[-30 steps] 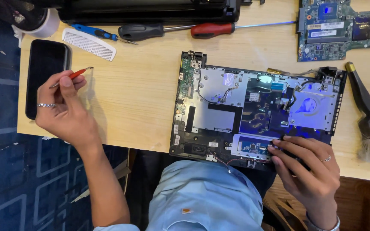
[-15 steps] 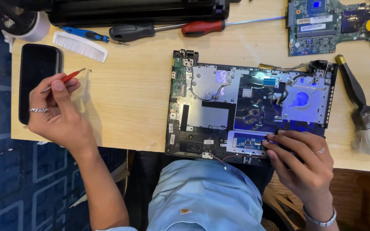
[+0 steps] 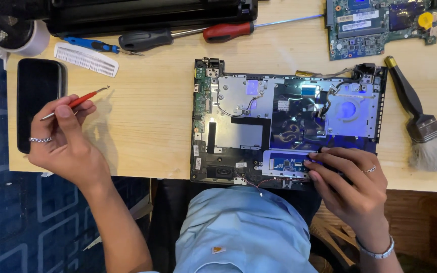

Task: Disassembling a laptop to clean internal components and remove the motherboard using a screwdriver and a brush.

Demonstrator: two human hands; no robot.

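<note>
An opened laptop base (image 3: 284, 126) lies on the wooden table (image 3: 147, 126), its inner plates and boards exposed. My right hand (image 3: 347, 184) rests on its near right corner, fingertips touching a small blue touchpad board (image 3: 287, 163). My left hand (image 3: 67, 141) is off to the left, above the table, pinching a thin red-handled metal pick (image 3: 77, 101) that points up and right. Just left of that hand lies a black phone (image 3: 39, 101).
Along the far edge lie a white comb (image 3: 86, 59), a small blue-handled tool (image 3: 94, 45), a black-handled screwdriver (image 3: 150, 38) and a red-handled screwdriver (image 3: 238, 30). A green circuit board (image 3: 385, 23) sits at the far right, a black brush (image 3: 421, 121) beside the laptop, a tape roll (image 3: 29, 38) far left.
My left hand has shifted slightly with the red pick still in it. My right hand stays on the laptop's near right corner. The view has moved a little.
</note>
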